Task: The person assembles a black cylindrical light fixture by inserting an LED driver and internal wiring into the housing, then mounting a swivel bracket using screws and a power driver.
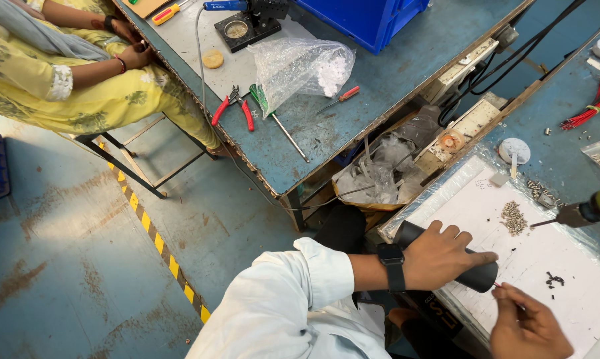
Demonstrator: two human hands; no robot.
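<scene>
My left hand (446, 256), with a black watch on the wrist and a white sleeve above it, is closed over a black cylinder (481, 276) that lies across a white sheet (566, 292) on the bench. My right hand (526, 327) sits at the cylinder's near end, fingers pinched on a thin red-tipped piece (496, 285); what it is stays unclear. A small heap of tiny screws (513, 217) lies on the sheet just beyond the cylinder.
A powered screwdriver (583, 213) points at the screw heap from the right. A seated person in yellow (80, 80) works at the neighbouring bench (380, 86), which holds red-handled pliers (233, 106), a plastic bag (303, 66) and a blue crate (366, 20). Red wires (589, 110) lie far right.
</scene>
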